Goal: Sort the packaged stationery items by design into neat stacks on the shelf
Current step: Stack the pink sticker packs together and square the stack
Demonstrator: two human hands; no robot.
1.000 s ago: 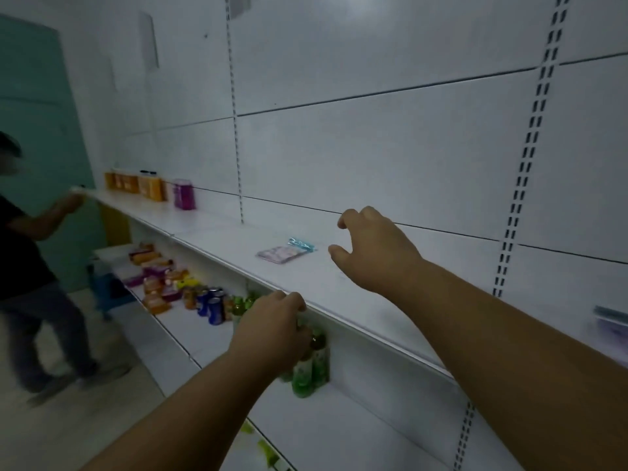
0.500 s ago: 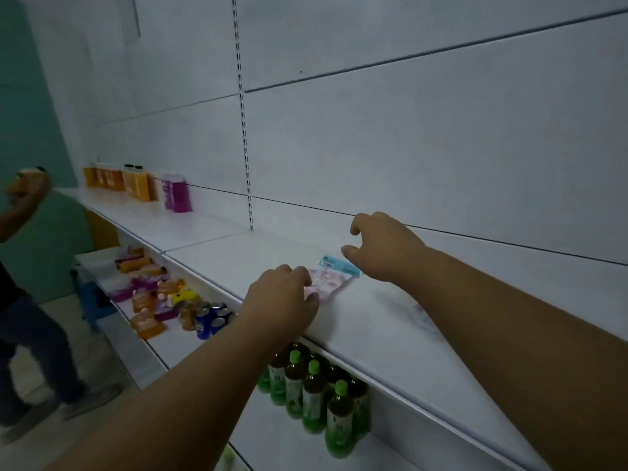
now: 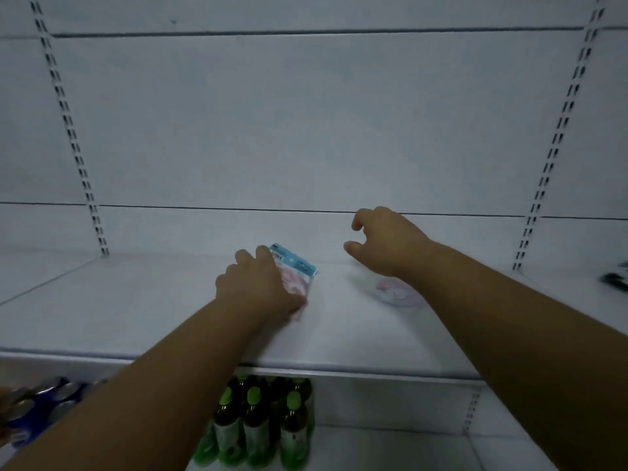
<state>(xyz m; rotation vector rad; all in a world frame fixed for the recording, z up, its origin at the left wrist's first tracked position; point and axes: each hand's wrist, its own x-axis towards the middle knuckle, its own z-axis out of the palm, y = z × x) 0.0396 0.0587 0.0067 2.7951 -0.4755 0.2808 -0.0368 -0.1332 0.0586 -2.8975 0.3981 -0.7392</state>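
A flat stationery packet (image 3: 296,270) with a blue header and a pink design lies on the white shelf (image 3: 142,300), near its middle. My left hand (image 3: 260,287) lies palm-down on the packet's left part, fingers curled over its edge and hiding most of it. My right hand (image 3: 387,243) hovers a little to the right of the packet, fingers curled and apart, nothing in it. A faint pinkish patch (image 3: 397,294) shows on the shelf under my right wrist; it is too blurred to tell whether it is a second packet.
The white back wall has slotted uprights (image 3: 73,144) at left and right. A dark item (image 3: 615,278) lies at the shelf's far right edge. On the lower shelf stand green-capped bottles (image 3: 258,426) and, at the far left, blue cans (image 3: 37,402).
My view has swung to face the shelf squarely, and the person at the left is out of sight. My left hand has come up onto the packet. My right hand has drawn off to its right.
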